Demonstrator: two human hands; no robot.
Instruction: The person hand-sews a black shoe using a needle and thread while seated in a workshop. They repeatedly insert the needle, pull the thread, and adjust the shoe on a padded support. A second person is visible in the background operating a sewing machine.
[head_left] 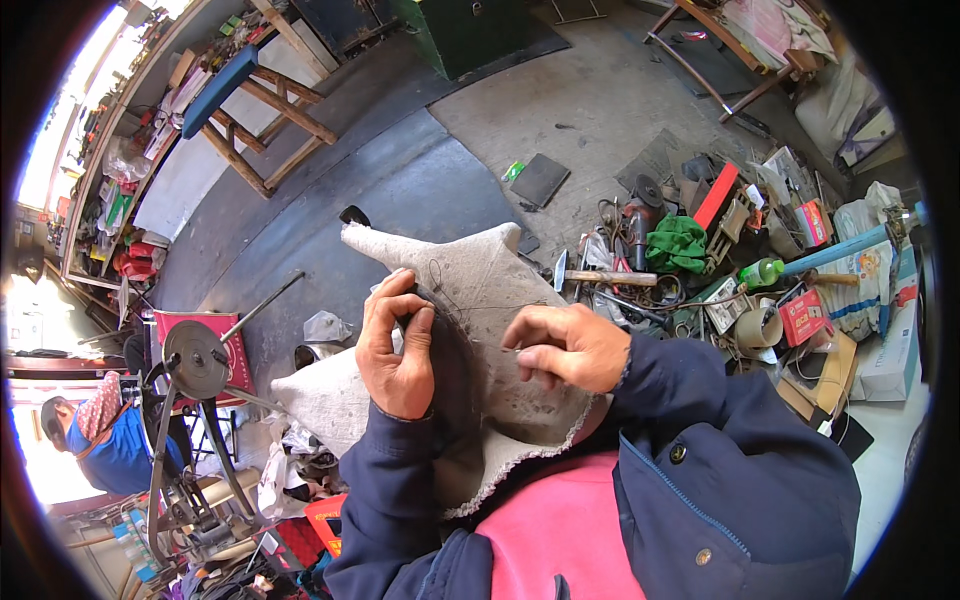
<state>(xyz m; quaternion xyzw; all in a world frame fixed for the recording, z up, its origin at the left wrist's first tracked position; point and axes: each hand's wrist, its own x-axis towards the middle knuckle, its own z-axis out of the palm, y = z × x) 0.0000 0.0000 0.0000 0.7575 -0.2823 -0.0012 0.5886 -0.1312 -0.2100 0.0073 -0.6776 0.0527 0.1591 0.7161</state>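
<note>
A worn beige cloth with a frayed edge is spread over my lap. My left hand is raised over it, thumb and fingertips pressed together; what they pinch is too small to make out. Beside that hand a dark, curved patch runs down the cloth; I cannot tell whether it is a separate piece or a stain. A thin dark thread loops above my left hand and trails rightward. My right hand is closed in a pinch over the cloth's right side, its grip hidden.
On the right floor lie a hammer, an angle grinder, a green cloth and a tape roll. A blue-topped wooden stool stands far left. Left of me is a hand-cranked machine; a person in blue sits beyond.
</note>
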